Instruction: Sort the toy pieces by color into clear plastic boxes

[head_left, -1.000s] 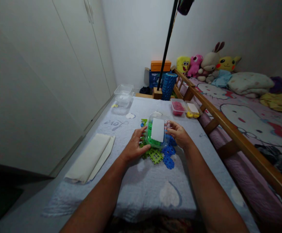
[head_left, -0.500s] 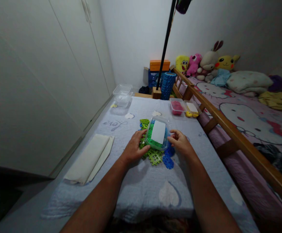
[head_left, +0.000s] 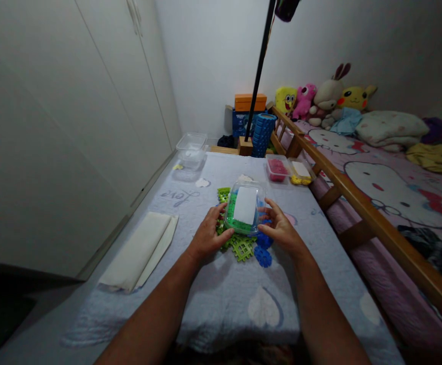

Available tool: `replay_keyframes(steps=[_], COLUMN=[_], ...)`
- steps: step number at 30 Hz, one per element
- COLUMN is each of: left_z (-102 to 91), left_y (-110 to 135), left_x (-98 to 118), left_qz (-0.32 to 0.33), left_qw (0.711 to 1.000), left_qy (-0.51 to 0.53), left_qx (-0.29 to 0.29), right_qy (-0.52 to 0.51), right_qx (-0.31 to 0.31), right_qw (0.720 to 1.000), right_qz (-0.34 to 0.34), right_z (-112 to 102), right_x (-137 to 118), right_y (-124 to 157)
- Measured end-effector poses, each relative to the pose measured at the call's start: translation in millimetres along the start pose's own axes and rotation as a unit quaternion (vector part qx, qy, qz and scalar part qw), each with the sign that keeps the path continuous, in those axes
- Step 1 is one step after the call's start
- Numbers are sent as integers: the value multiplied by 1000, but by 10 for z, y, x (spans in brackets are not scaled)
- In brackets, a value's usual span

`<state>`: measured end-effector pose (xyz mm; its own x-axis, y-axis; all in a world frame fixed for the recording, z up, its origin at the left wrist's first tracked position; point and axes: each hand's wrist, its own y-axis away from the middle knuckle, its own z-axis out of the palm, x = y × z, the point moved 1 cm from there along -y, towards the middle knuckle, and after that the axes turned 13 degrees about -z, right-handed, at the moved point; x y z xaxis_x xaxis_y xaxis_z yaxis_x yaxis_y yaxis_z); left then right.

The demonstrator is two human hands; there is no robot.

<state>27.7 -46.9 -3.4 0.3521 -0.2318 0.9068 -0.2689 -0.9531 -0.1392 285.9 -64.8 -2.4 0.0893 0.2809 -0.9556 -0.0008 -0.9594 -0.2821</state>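
Note:
A clear plastic container (head_left: 245, 208) with a white rectangular label shows green pieces through its sides. My left hand (head_left: 211, 230) grips its left edge, thumb at the near corner and fingers along the side. My right hand (head_left: 281, 228) is curved round the right edge, fingertips and thumb against the plastic. Under and around the container lie light-green lattice pieces (head_left: 242, 248) and blue round toothed pieces (head_left: 263, 256), partly hidden by it. Whether the container rests on them or is held just above, I cannot tell.
Clear empty containers (head_left: 191, 149) stand at the far left of the cloth-covered table (head_left: 213, 304). At the far right are a container of red pieces (head_left: 277, 170) and one with yellow pieces (head_left: 300, 178). A folded beige cloth (head_left: 137, 251) lies left; a wooden bed rail (head_left: 342, 197) runs along the right.
The container has shifted slightly left and turned a little more upright in view. My right hand has opened wider, its fingers and thumb spreading along the container's right side.

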Motion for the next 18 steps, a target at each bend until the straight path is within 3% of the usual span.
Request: replay_keyframes(steps=[7,18], left_z=[15,37], left_y=[7,22], left_x=[20,34], left_qz=[-4,1], left_qw=[1000,999], left_qy=[-10,-31], left_qx=[10,32], right_qy=[-7,13], right_qx=[-64,-22], right_qw=[998,1000], right_qz=[-4,4], right_z=[-21,25], right_x=[116,162], right_y=[19,-29])
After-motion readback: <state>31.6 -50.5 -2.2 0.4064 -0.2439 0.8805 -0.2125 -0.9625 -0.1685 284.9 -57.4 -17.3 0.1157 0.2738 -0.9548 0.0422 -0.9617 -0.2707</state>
